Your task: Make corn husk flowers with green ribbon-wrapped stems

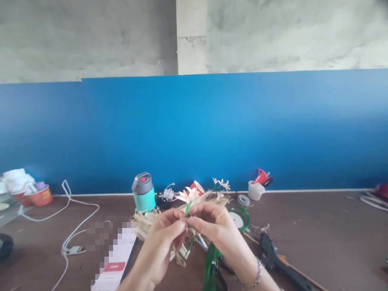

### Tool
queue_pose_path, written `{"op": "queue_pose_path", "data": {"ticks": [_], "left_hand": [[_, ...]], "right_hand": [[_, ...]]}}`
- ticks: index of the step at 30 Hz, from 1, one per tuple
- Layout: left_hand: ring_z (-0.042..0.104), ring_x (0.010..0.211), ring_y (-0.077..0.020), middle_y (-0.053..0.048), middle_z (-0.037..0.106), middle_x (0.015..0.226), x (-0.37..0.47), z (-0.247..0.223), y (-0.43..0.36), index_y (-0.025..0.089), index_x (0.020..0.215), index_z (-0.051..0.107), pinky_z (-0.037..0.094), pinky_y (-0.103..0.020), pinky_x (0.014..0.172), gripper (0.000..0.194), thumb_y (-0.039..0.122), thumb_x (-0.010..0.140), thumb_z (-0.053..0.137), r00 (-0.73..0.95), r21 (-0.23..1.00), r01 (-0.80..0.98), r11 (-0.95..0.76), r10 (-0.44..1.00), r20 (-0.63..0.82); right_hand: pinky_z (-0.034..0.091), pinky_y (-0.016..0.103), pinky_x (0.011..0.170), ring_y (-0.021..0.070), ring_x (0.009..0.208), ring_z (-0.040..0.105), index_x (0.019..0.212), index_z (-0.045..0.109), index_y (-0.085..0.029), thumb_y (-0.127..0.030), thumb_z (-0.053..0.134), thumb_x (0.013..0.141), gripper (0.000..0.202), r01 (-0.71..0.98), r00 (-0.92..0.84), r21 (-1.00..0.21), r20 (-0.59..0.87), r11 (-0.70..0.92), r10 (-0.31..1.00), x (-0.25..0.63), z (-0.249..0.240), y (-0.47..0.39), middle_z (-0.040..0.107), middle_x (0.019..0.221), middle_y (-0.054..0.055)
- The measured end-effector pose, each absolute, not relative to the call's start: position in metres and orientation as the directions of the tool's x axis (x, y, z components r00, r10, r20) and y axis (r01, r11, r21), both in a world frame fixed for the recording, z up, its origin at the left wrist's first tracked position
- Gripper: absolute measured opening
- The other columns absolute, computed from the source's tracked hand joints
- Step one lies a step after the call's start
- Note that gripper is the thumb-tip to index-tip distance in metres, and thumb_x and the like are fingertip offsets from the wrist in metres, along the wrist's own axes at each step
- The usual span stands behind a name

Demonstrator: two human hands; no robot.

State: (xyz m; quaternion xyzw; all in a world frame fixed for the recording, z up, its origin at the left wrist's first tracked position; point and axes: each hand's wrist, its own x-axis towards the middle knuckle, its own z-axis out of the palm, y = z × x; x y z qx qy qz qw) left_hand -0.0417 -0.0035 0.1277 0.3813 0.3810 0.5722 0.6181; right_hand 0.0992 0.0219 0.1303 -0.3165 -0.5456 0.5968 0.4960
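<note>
Just above the table, a pale flower [188, 195] with pointed petals stands upright at my fingertips. My left hand [163, 232] pinches the flower's green-wrapped stem [188, 208] from the left. From the other side my right hand [216, 226], with a bracelet at the wrist, pinches the same stem just under the petals. The fingers hide the lower stem. Dry, pale husk strips [144, 224] lie behind and under my hands. Beside my right hand rests a spool of green ribbon [247, 220], and a loose green strip [209, 264] hangs below my right wrist.
A turquoise jar [144, 201] stands at the back, near small white flowers [224, 184]. To the right are a tape roll [243, 200], a white cup [255, 190] and a black-handled tool [277, 260]. A white cable [65, 242] and red paper cups [41, 197] are at left.
</note>
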Motion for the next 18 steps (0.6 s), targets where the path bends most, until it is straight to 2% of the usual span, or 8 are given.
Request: {"op": "queue_pose_path", "data": {"ticks": [3, 8, 13, 18], "left_hand": [[0.033, 0.043, -0.0034, 0.007, 0.043, 0.047, -0.0439, 0.1287, -0.0032, 0.015, 0.061, 0.055, 0.020, -0.014, 0.039, 0.026, 0.027, 0.060, 0.078, 0.146, 0.853, -0.502, 0.145, 0.986, -0.082], [0.020, 0.042, -0.0017, 0.009, 0.033, 0.047, -0.0431, 0.1293, -0.0029, 0.014, 0.060, 0.055, 0.010, -0.014, 0.037, 0.026, 0.023, 0.061, 0.079, 0.241, 0.783, -0.589, 0.202, 0.968, -0.069], [0.022, 0.042, -0.0012, 0.009, 0.035, 0.047, -0.0444, 0.1264, 0.0000, 0.013, 0.060, 0.056, 0.010, -0.013, 0.037, 0.027, 0.024, 0.060, 0.081, 0.236, 0.803, -0.558, 0.208, 0.968, -0.087], [0.028, 0.042, -0.0014, 0.008, 0.039, 0.047, -0.0444, 0.1244, 0.0026, 0.014, 0.057, 0.057, 0.012, -0.013, 0.037, 0.030, 0.026, 0.055, 0.084, 0.164, 0.821, -0.544, 0.175, 0.981, -0.100]], "right_hand": [[0.039, 0.020, 0.056, 0.0084, 0.060, 0.052, 0.067, 0.066, -0.015, -0.034, 0.080, 0.062, 0.024, -0.267, -0.312, -0.961, 0.150, 0.065, 0.938, 0.1008, 0.1299, 0.0222, 0.064, 0.067, -0.001], [0.036, 0.018, 0.055, 0.0066, 0.059, 0.048, 0.069, 0.064, -0.015, -0.034, 0.077, 0.066, 0.023, -0.289, -0.355, -0.956, 0.150, 0.045, 0.923, 0.1020, 0.1294, 0.0230, 0.059, 0.065, -0.002], [0.035, 0.020, 0.052, 0.0078, 0.058, 0.045, 0.077, 0.064, -0.016, -0.030, 0.070, 0.072, 0.016, -0.195, -0.349, -0.973, 0.190, 0.127, 0.918, 0.1033, 0.1287, 0.0235, 0.056, 0.064, -0.002], [0.034, 0.020, 0.049, 0.0083, 0.054, 0.043, 0.076, 0.065, -0.015, -0.020, 0.062, 0.074, 0.006, 0.029, -0.259, -0.957, 0.272, 0.289, 0.927, 0.1027, 0.1326, 0.0208, 0.055, 0.062, -0.002]]}}
